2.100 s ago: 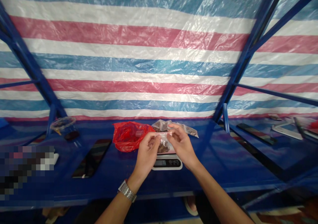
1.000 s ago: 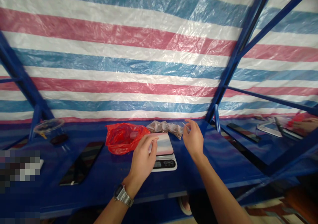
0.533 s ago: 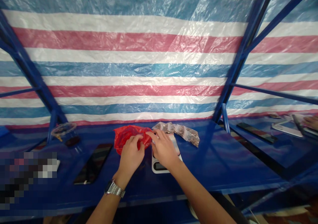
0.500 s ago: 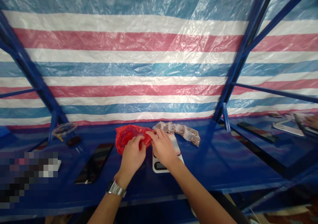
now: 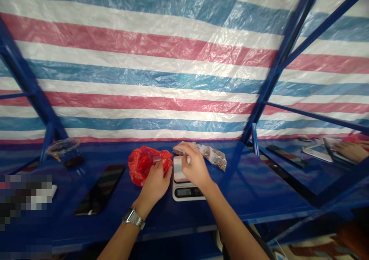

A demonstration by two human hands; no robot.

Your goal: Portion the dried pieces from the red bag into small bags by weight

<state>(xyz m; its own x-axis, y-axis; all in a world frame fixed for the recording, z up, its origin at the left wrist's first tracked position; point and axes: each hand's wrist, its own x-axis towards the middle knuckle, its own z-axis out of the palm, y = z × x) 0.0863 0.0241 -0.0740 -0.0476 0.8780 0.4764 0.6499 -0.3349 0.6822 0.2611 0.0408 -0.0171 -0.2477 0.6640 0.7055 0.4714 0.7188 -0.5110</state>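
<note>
A crumpled red plastic bag [image 5: 138,165] stands open-mouthed on the blue table. My left hand [image 5: 156,181], a metal watch on its wrist, grips the bag's near right side, fingers over the rim and thumb outside. By those fingertips shows a small clear, shiny piece [image 5: 157,159]; I cannot make out its kind. Just right of the bag lies a white kitchen scale [image 5: 178,192] with a dark display. Over its plate hovers my right hand [image 5: 196,165], index finger and thumb curved apart with nothing visible between them. Behind it, small clear bags of brown bits [image 5: 215,158] lie in a row.
A black phone [image 5: 100,190] lies left of the red bag, with a clear plastic tub [image 5: 65,150] behind it. Blue metal posts [image 5: 268,75] frame the striped sheet. At far right are another dark phone [image 5: 286,156] and another person's hand [image 5: 351,150].
My right hand has come away from the red bag and sits over the scale, its fingers parted. My left hand stays at the bag. The view has shifted slightly.
</note>
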